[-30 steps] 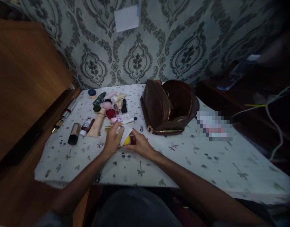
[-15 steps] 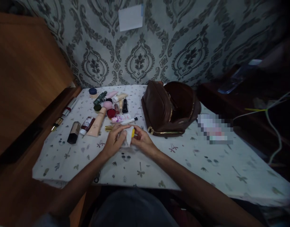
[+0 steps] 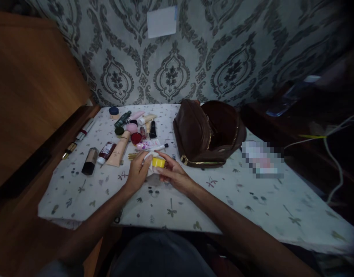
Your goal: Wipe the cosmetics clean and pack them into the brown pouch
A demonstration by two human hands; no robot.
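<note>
Hands (image 3: pixel 156 171) grip yellow container (image 3: pixel 158 162), white cloth (image 3: pixel 148 160) (tissue, perhaps).

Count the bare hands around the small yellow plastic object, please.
2: the left hand, holding white cloth or tissue on the left of the yellow object; the right hand, on its right.
</note>
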